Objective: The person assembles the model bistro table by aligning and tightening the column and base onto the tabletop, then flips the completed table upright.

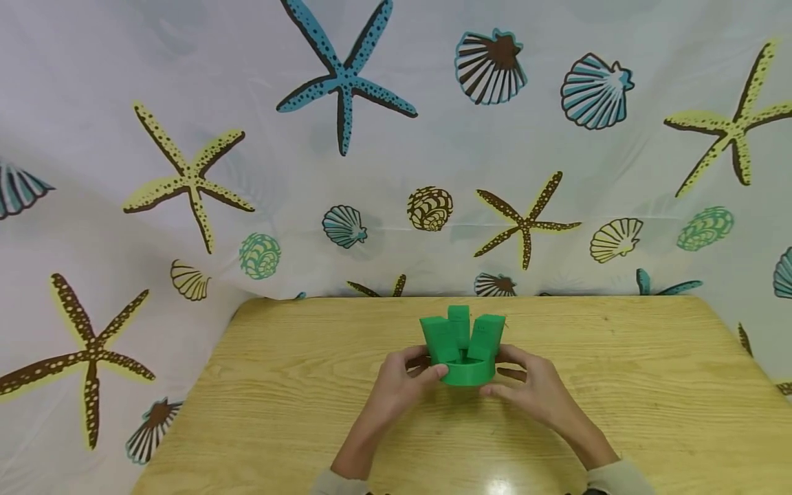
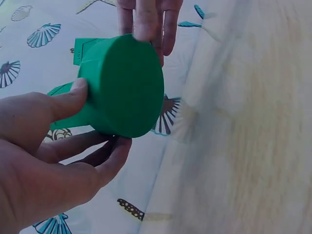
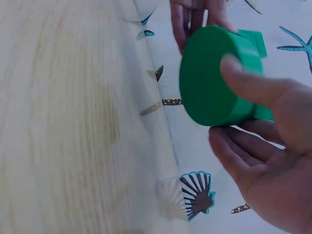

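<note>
A green round holder [image 1: 468,373] with several flat upright prongs flaring from its rim is held between both hands above the table. In the head view, my left hand [image 1: 405,385] grips its left side, thumb on the front of the ring. My right hand [image 1: 537,386] is at the right side, its fingers behind and its thumb low near the base. The left wrist view shows the flat round underside of the green holder [image 2: 131,87], with left fingers curled beneath it. From the right wrist, the right thumb lies against the edge of the base [image 3: 207,78].
The wooden table [image 1: 297,385] spreads beneath both hands, with a bright glare near its front edge. Behind it hangs a white cloth [image 1: 396,158] printed with starfish and shells, which also runs down the left and right sides.
</note>
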`<state>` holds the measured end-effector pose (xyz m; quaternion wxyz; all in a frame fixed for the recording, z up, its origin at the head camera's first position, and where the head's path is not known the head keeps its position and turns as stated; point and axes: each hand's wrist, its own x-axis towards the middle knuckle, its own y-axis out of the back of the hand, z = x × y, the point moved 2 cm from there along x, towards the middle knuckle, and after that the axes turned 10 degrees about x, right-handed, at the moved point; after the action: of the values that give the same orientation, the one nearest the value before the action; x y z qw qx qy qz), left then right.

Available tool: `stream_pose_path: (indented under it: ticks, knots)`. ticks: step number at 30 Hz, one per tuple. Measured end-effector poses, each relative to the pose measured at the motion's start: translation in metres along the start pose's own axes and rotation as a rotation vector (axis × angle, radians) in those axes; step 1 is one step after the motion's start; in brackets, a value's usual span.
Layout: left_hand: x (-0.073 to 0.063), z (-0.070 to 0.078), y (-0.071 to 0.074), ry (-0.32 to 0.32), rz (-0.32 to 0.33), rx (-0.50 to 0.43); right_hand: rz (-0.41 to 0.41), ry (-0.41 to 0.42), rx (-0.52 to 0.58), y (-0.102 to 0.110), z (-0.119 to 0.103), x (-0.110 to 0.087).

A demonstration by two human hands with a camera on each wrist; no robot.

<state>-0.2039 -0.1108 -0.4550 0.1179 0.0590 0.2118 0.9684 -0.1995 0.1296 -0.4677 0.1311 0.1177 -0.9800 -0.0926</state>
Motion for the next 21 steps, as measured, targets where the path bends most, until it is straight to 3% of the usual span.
stream_pose_path:
  ticks: [7,13,18,21]
  knots:
    - [-0.004,0.01,-0.004,-0.042,0.065,-0.187,0.175,0.118,0.051,0.0,-0.005,-0.002]
    - [-0.008,0.01,-0.006,-0.029,0.121,-0.251,0.177,0.213,0.051,0.0,-0.008,-0.001]
    - [-0.008,0.008,-0.005,-0.023,0.197,-0.224,0.215,0.185,0.072,-0.001,-0.013,-0.002]
    - [-0.005,0.008,-0.005,0.001,0.221,-0.255,0.26,0.174,0.117,-0.001,-0.014,-0.002]
